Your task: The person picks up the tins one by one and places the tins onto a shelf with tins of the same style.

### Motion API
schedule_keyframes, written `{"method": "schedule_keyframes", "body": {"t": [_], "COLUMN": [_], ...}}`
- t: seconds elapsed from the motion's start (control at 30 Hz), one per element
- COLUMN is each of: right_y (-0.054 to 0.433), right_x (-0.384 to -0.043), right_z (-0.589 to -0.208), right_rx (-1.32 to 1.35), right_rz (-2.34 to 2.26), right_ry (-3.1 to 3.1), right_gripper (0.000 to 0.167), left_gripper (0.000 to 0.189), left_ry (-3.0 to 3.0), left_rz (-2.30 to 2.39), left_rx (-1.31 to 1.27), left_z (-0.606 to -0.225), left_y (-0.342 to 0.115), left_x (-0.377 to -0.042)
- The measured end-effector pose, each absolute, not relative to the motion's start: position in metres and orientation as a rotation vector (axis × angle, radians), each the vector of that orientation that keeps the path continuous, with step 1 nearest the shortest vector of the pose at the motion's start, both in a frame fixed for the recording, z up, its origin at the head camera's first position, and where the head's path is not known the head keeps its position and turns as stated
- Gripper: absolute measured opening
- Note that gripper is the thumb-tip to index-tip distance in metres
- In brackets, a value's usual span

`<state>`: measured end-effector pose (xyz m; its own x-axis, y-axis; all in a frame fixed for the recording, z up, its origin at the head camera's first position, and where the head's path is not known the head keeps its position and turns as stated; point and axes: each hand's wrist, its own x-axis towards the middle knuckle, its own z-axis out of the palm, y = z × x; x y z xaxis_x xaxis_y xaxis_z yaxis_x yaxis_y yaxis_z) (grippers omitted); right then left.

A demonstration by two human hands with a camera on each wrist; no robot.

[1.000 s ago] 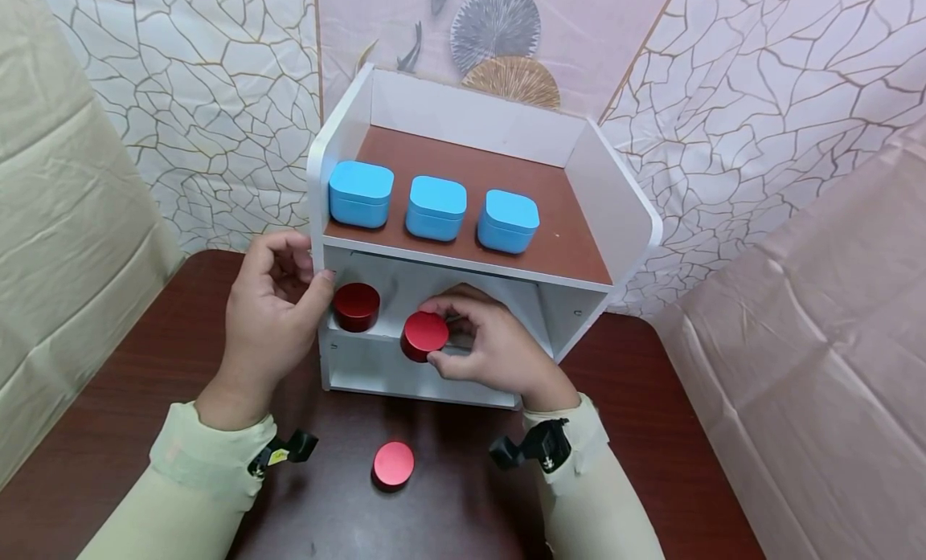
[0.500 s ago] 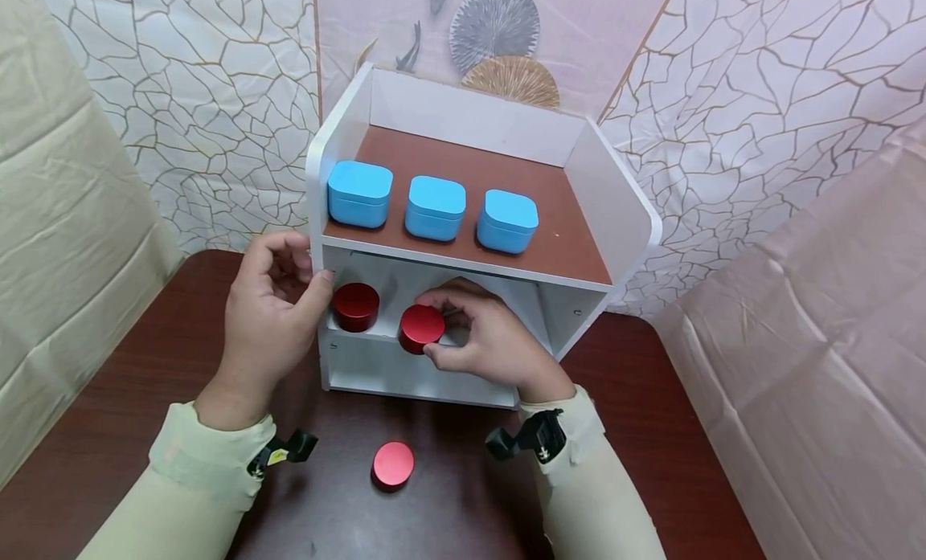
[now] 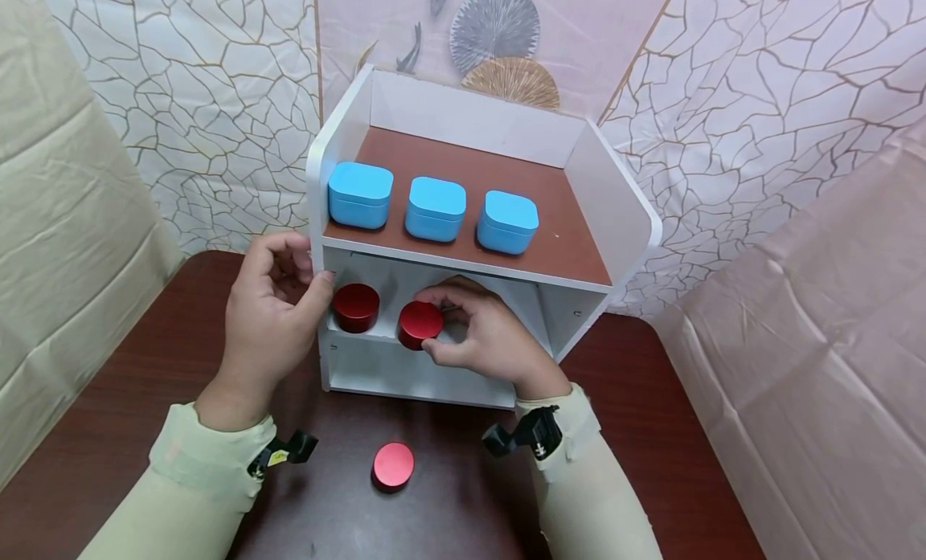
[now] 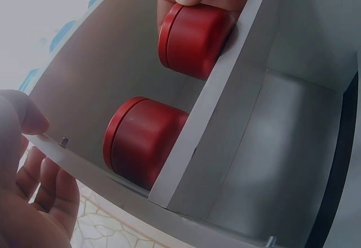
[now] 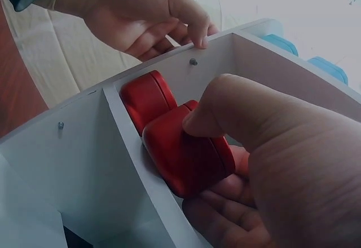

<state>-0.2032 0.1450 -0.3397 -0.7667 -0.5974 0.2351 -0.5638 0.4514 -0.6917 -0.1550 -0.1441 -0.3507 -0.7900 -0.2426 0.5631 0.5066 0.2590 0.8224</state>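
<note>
My right hand pinches a round red tin between thumb and fingers at the front edge of the middle shelf. In the left wrist view this held tin is at the shelf's front lip. Another red tin stands to its left on the same shelf, near the side panel. A third red tin sits on the table in front. My left hand grips the left side panel of the white shelf unit, thumb on the front edge and fingers curled outside.
Three blue lidded boxes stand in a row on the brown top board. Below the middle shelf is a lower compartment. The unit stands on a dark red-brown table, with patterned cloth behind.
My right hand has moved the red tin slightly up and to the left, toward the middle shelf. My left hand stays at the side panel.
</note>
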Motion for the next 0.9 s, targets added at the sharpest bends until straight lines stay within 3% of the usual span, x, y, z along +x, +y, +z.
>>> {"method": "schedule_keyframes", "body": {"t": [0.9], "right_y": [0.1422], "right_x": [-0.2045], "right_z": [-0.3438], "right_rx": [-1.016], "right_rz": [-1.262], "right_ry": [2.645], "right_gripper": [0.055], "left_gripper": [0.036], "left_ry": [-1.909], "left_rz": [-1.602], "left_rx": [-0.237], "left_z": [-0.3504], "left_y": [-0.1432], "left_x": [-0.1558]}}
